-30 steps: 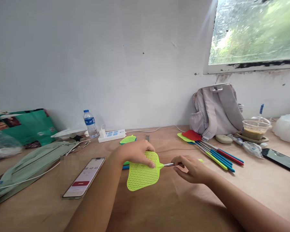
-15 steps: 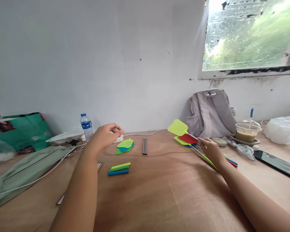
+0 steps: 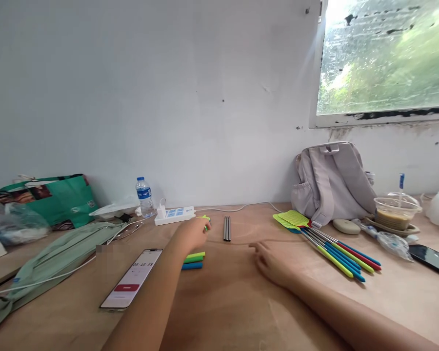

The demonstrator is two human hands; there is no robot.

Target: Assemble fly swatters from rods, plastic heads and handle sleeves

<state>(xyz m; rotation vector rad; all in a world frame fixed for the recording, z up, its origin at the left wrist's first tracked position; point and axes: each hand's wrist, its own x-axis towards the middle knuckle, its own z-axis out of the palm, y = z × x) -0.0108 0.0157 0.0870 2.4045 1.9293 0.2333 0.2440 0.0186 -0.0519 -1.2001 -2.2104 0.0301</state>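
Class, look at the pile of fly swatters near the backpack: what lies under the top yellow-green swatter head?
Under the top yellow-green swatter head another green head sticks out, with a sliver of blue at its edge. The coloured handles fan out beside it. Any other heads are covered.

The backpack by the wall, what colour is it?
The backpack is pale lilac-grey, seen in the head view.
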